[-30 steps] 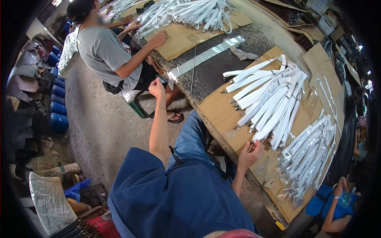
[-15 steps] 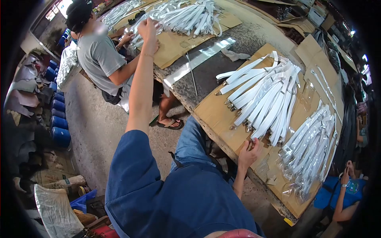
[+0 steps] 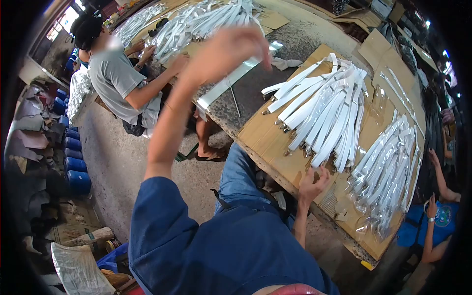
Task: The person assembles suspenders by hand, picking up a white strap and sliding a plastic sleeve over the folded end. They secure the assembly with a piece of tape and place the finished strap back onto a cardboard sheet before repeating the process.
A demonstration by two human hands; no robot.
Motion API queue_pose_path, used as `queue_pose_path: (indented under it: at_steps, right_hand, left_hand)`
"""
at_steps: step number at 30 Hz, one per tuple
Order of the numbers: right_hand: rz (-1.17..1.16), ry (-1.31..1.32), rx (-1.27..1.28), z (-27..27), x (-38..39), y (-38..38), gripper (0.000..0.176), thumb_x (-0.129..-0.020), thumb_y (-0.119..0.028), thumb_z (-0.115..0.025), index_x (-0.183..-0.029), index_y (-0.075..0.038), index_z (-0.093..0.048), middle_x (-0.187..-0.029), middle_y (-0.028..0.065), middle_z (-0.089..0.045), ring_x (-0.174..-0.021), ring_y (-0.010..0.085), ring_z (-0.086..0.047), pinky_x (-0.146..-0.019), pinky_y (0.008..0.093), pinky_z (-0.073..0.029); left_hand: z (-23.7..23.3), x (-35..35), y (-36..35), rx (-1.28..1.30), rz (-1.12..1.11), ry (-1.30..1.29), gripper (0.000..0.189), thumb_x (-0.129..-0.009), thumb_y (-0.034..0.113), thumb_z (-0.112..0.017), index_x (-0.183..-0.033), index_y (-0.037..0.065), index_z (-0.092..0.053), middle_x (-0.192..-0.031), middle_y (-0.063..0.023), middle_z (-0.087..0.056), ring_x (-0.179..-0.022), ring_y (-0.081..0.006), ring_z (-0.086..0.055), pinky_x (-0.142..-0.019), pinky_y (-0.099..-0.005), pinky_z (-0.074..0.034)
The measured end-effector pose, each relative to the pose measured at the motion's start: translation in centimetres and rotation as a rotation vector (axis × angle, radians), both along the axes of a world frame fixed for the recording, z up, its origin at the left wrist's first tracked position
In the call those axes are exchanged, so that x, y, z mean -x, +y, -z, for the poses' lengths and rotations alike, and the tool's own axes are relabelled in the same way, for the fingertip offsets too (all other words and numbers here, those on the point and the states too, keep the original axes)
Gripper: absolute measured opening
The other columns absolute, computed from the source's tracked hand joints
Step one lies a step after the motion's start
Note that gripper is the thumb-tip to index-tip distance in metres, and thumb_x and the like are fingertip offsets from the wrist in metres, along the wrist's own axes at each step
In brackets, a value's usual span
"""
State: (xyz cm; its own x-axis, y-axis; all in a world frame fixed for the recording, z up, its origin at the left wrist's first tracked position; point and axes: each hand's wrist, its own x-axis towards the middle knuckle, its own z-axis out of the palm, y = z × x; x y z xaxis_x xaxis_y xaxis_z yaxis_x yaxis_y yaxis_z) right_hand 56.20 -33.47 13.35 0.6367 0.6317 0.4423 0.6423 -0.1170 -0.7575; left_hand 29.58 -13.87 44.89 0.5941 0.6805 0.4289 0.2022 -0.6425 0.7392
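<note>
My left hand (image 3: pixel 228 55) is raised over the table's near left side, smeared by motion, so its fingers cannot be made out. My right hand (image 3: pixel 313 184) rests at the cardboard's near edge with fingers curled but apart, and nothing shows in it. Just beyond its fingertips lies a fanned pile of white suspenders (image 3: pixel 324 115) with metal clips at their ends. To the right of that hand is a second pile of suspenders (image 3: pixel 386 172), wrapped in clear plastic. Both piles lie on a cardboard sheet (image 3: pixel 265 130).
A thin metal rod (image 3: pixel 234 101) and a clear plastic strip (image 3: pixel 221 89) lie on the table. More white straps (image 3: pixel 211 22) are heaped farther back. A person in grey (image 3: pixel 115 78) sits at the left; another in blue (image 3: pixel 437 221) is at the right. Blue drums (image 3: pixel 77 182) line the floor.
My left hand has swung right, away from the far strap heap and toward me. My right hand has barely moved. The view has shifted slightly.
</note>
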Motion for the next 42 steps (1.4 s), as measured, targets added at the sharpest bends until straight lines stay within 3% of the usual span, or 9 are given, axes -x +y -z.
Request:
queue_pose_path:
  at_steps: [5,8,10,15,17,28,33,38,42]
  right_hand:
    - [-0.526,0.506,-0.183,-5.9,1.3,0.2,0.049,-0.081,-0.031,-0.068,-0.117,-0.002,-0.053,-0.125,0.0147,-0.049,-0.108,0.0237,-0.049,-0.087,0.0352,-0.041]
    - [-0.634,0.367,-0.257,-10.1,3.1,-0.4,0.034,-0.084,-0.023,-0.066,-0.107,0.000,-0.059,-0.114,0.0127,-0.057,-0.101,0.0179,-0.052,-0.081,0.0300,-0.042]
    - [-0.900,0.659,0.037,-10.2,2.8,-1.2,0.017,-0.086,-0.013,-0.061,-0.094,0.002,-0.062,-0.092,0.0079,-0.062,-0.084,0.0120,-0.054,-0.070,0.0249,-0.042]
    - [-0.817,0.679,-0.063,-10.6,3.0,-2.0,0.013,-0.085,-0.006,-0.060,-0.077,0.003,-0.059,-0.071,0.0043,-0.056,-0.066,0.0098,-0.049,-0.060,0.0242,-0.039]
    - [-0.762,0.681,-0.027,-10.3,3.0,-2.4,0.014,-0.085,-0.007,-0.061,-0.076,0.003,-0.057,-0.070,0.0043,-0.054,-0.063,0.0102,-0.048,-0.058,0.0251,-0.039]
    - [-0.687,0.676,0.125,-7.4,2.8,-2.6,0.013,-0.086,-0.011,-0.061,-0.085,0.001,-0.061,-0.075,0.0031,-0.060,-0.071,0.0111,-0.055,-0.066,0.0258,-0.044]
    - [-0.480,1.029,-0.155,-7.7,2.2,-0.8,0.016,-0.088,-0.012,-0.061,-0.093,0.004,-0.063,-0.080,0.0023,-0.062,-0.075,0.0112,-0.058,-0.073,0.0251,-0.047]
    - [-0.624,0.861,0.177,-4.8,0.8,-2.3,0.014,-0.086,-0.010,-0.063,-0.090,0.003,-0.064,-0.076,0.0031,-0.064,-0.068,0.0073,-0.057,-0.063,0.0222,-0.047]
    - [-0.592,0.773,0.302,-3.2,1.1,-3.3,0.012,-0.084,-0.009,-0.065,-0.088,0.002,-0.065,-0.075,0.0022,-0.064,-0.068,0.0063,-0.056,-0.061,0.0217,-0.046]
  left_hand:
    - [10.2,-8.6,-7.7,0.520,0.396,-0.098,0.014,-0.084,0.010,-0.056,-0.085,-0.002,-0.064,-0.083,-0.0056,-0.067,-0.077,-0.0120,-0.061,-0.074,-0.0256,-0.047]
    - [12.0,-11.4,-10.1,0.598,0.515,-0.084,0.010,-0.088,0.005,-0.056,-0.092,-0.002,-0.062,-0.096,-0.0091,-0.065,-0.090,-0.0135,-0.059,-0.080,-0.0275,-0.047]
    - [11.5,-11.8,-10.6,0.749,0.402,-0.196,0.012,-0.091,0.007,-0.054,-0.093,-0.003,-0.060,-0.097,-0.0108,-0.063,-0.094,-0.0169,-0.059,-0.084,-0.0307,-0.046]
    - [14.1,-11.5,-9.7,0.785,0.333,-0.475,0.021,-0.095,0.014,-0.049,-0.096,-0.004,-0.058,-0.097,-0.0138,-0.062,-0.099,-0.0225,-0.059,-0.089,-0.0369,-0.045]
    - [14.4,-11.5,-11.1,1.064,0.300,-0.726,0.021,-0.096,0.014,-0.047,-0.097,-0.004,-0.058,-0.098,-0.0147,-0.061,-0.100,-0.0234,-0.059,-0.089,-0.0375,-0.045]
    - [20.1,-11.4,-11.7,0.879,-0.201,-0.443,0.011,-0.079,0.004,-0.070,-0.085,-0.005,-0.068,-0.079,-0.0086,-0.067,-0.072,-0.0123,-0.063,-0.068,-0.0232,-0.051]
    - [24.3,-11.7,-13.2,0.921,-0.172,-0.361,0.013,-0.081,0.006,-0.069,-0.084,-0.007,-0.066,-0.075,-0.0096,-0.066,-0.070,-0.0138,-0.061,-0.069,-0.0261,-0.050]
    - [25.6,-12.0,-16.8,1.260,-0.150,-0.464,0.029,-0.092,0.022,-0.058,-0.093,-0.006,-0.067,-0.076,-0.0047,-0.064,-0.069,-0.0082,-0.056,-0.059,-0.0218,-0.045]
    - [29.2,-10.3,-17.2,1.179,-0.129,-0.337,0.021,-0.089,0.015,-0.062,-0.092,-0.005,-0.068,-0.076,-0.0040,-0.065,-0.068,-0.0080,-0.057,-0.062,-0.0219,-0.048]
